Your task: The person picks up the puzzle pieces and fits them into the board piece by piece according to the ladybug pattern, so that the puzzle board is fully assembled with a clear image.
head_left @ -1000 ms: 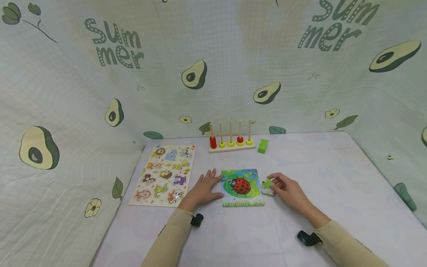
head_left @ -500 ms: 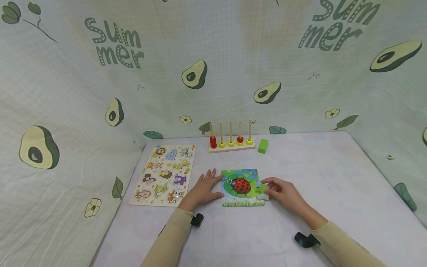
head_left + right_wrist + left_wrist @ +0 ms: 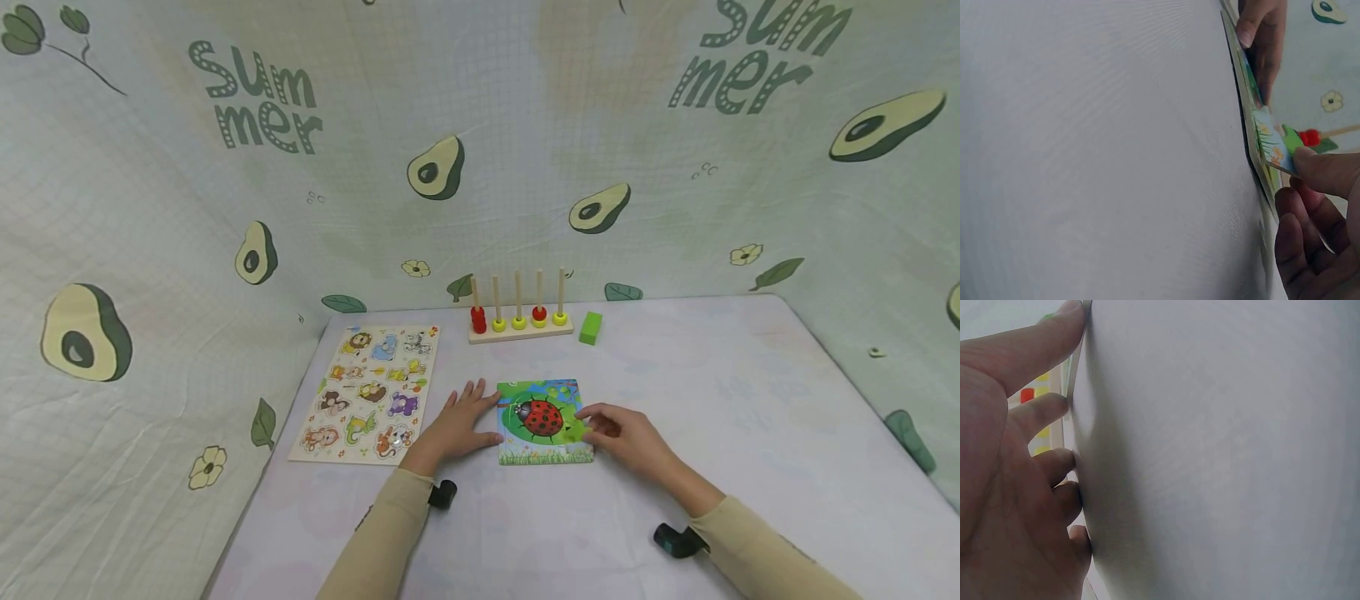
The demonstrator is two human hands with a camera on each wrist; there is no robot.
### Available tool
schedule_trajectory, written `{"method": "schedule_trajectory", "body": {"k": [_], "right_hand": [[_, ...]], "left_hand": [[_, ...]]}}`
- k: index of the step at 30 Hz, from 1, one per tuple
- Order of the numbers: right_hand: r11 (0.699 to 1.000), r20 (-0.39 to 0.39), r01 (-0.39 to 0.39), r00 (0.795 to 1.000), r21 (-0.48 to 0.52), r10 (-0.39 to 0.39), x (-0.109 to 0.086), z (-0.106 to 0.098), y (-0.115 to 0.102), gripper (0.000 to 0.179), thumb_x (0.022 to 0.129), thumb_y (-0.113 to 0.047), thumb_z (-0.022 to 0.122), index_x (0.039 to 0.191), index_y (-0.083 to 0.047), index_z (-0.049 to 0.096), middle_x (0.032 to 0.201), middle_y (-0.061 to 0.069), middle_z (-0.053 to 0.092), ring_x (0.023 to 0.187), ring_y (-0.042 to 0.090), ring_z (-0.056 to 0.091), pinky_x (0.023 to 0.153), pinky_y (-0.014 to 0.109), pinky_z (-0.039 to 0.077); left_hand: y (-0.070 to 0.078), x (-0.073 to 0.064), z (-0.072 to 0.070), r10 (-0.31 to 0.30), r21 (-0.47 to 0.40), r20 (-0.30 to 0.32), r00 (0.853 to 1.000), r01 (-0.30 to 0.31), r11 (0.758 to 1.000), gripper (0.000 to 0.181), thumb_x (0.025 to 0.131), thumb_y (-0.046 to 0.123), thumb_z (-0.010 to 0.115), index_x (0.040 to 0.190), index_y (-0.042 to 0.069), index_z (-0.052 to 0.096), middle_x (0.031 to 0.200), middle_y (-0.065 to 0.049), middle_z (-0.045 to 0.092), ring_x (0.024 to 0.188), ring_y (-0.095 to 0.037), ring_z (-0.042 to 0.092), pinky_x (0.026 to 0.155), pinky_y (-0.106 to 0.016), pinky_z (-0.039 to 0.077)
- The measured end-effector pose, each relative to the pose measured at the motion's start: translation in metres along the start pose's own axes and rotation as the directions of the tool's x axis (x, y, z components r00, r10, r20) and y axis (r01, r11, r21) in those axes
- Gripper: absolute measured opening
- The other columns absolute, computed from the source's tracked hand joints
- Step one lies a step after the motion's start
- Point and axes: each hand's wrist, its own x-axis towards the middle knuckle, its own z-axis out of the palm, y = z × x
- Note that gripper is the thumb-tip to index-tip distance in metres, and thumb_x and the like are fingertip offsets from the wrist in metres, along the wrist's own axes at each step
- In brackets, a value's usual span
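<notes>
A square ladybug jigsaw puzzle (image 3: 536,454) lies flat on the table. Fingers spread, my left hand (image 3: 457,427) rests on the tabletop with thumb and index fingertip at the puzzle's left edge. At the opposite edge my right hand (image 3: 632,439) pinches a jigsaw piece (image 3: 1271,140) between thumb and fingers. Green, pale blue and orange flowers show on this piece. It sits over the board's right side, slightly tilted in the right wrist view; the fingers hide part of it. Whether it lies in its slot I cannot tell.
Left of my left hand lies a wooden animal peg board (image 3: 366,396). Behind the puzzle stands a rack of upright pegs (image 3: 521,336) with red and yellow beads. A green block (image 3: 591,328) lies just right of the rack. A printed cloth (image 3: 517,225) hangs behind the table.
My right hand has moved left with the jigsaw piece, from beside the puzzle to over its right edge. The left hand has stayed in place.
</notes>
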Motion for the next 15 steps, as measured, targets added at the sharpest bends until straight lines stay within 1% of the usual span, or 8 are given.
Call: {"method": "schedule_trajectory", "body": {"k": [2,5,15], "right_hand": [[1.000,0.003,0.003,1.000,-0.020,-0.003,0.0005,0.0015,-0.0012,0.028,0.089,-0.015,0.080,0.116,-0.016,0.073,0.088,-0.010,0.067,0.078,0.005,0.061,0.067,0.024,0.053],[0.999,-0.002,-0.002,1.000,-0.038,0.002,0.0015,0.0031,-0.0033,0.028,0.088,-0.014,0.080,0.115,-0.015,0.074,0.088,-0.010,0.066,0.077,0.005,0.058,0.065,0.023,0.051],[0.998,0.000,0.024,1.000,-0.053,-0.024,0.0045,0.0083,-0.0093,0.026,0.089,-0.013,0.079,0.115,-0.012,0.073,0.085,-0.009,0.061,0.077,0.006,0.055,0.066,0.025,0.049]], "left_hand": [[0.0003,-0.0003,-0.0003,-0.002,0.005,0.000,1.000,0.002,1.000,0.081,0.093,0.051,0.069,0.160,0.020,0.036,0.169,-0.014,0.015,0.156,-0.032,0.006,0.127,-0.051,0.003],[0.0006,-0.0008,-0.0007,-0.001,0.001,-0.006,1.000,0.001,1.000,0.081,0.093,0.052,0.069,0.160,0.020,0.037,0.169,-0.014,0.015,0.156,-0.032,0.006,0.127,-0.051,0.003],[0.0002,-0.0007,0.0000,-0.003,-0.001,-0.006,1.000,0.003,1.000,0.081,0.093,0.052,0.070,0.160,0.020,0.037,0.169,-0.013,0.015,0.156,-0.031,0.006,0.127,-0.050,0.003]]}}
